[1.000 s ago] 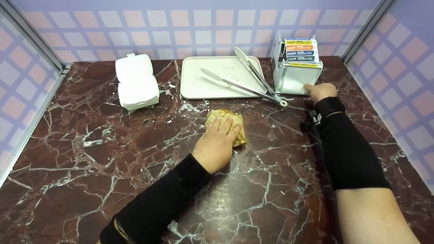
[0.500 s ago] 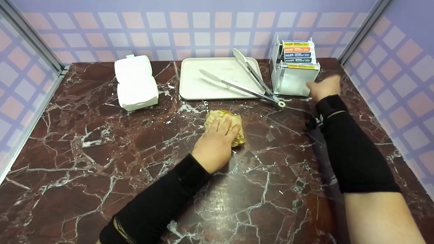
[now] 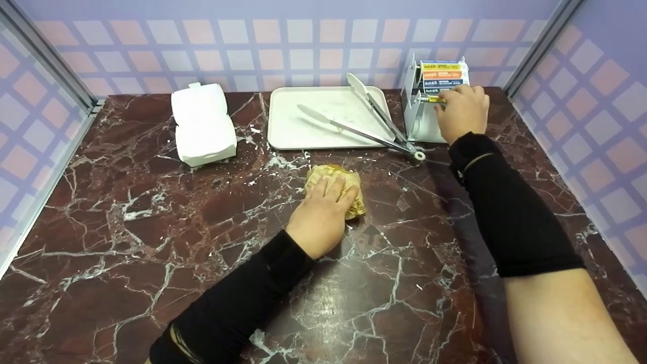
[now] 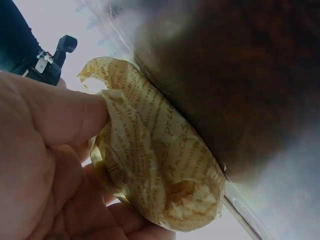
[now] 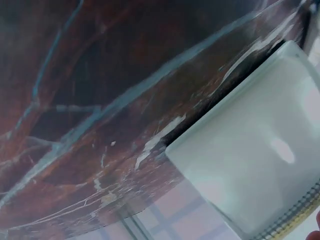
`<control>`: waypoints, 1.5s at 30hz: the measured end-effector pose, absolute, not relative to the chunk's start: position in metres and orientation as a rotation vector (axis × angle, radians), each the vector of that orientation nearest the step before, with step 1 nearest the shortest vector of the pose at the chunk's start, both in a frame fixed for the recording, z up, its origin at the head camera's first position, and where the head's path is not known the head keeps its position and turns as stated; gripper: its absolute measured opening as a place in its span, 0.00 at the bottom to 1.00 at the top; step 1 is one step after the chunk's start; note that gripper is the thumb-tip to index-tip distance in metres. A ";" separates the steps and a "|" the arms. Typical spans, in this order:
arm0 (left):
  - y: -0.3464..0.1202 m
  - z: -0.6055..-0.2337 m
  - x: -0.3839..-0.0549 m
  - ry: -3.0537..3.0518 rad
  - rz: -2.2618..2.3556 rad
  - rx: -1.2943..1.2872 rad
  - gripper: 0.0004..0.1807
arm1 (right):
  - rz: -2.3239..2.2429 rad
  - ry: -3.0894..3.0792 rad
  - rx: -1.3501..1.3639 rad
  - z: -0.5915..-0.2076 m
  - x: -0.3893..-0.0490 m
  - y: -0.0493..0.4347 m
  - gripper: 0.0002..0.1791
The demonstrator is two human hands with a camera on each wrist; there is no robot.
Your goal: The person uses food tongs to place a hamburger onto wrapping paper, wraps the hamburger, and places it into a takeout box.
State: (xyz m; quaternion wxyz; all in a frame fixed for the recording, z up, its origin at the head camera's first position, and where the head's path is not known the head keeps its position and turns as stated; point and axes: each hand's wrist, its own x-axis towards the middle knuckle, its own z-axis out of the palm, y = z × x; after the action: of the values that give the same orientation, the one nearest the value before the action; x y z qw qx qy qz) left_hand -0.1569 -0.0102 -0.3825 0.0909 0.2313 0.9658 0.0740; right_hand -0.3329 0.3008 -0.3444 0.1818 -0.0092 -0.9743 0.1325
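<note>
A paper-wrapped bundle (image 3: pixel 333 174), yellowish with brown print, lies on the marbled table in the head view. My left hand (image 3: pixel 318 217) grips it, fingers spread over its top. In the left wrist view the thumb presses on a crumpled fold of the bundle (image 4: pixel 150 150). At the back right stands a label dispenser (image 3: pixel 424 126) with yellow, orange and dark label strips. My right hand (image 3: pixel 462 111) is at its upper front edge, thumb and fingers pinching the end of the yellow label (image 3: pixel 433 99). The right wrist view shows the dispenser's smooth front (image 5: pixel 250 140) above a toothed edge; only fingertips show there.
A cream tray (image 3: pixel 283 134) sits at the back middle. Metal tongs (image 3: pixel 354 132) lie spread across it, their hinge end past its front right corner. An open white takeaway box (image 3: pixel 204 121) stands back left. Small white scraps dot the table, and patterned walls (image 3: pixel 328 33) enclose it.
The right hand has moved from beside the dispenser's lower right side, up and left to the yellow label at its front edge. The left hand stays on the bundle.
</note>
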 end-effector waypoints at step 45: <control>-0.011 -0.383 -0.156 2.889 0.214 0.707 0.41 | 0.549 -2.660 -0.171 -0.347 -0.340 0.311 0.19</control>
State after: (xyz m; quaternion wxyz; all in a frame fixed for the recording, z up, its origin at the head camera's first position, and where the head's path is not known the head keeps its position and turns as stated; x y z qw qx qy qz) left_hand -0.1562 -0.0109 -0.3828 0.0798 0.2365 0.9657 0.0715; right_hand -0.3404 0.3108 -0.3469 0.2084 -0.0614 -0.9560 0.1972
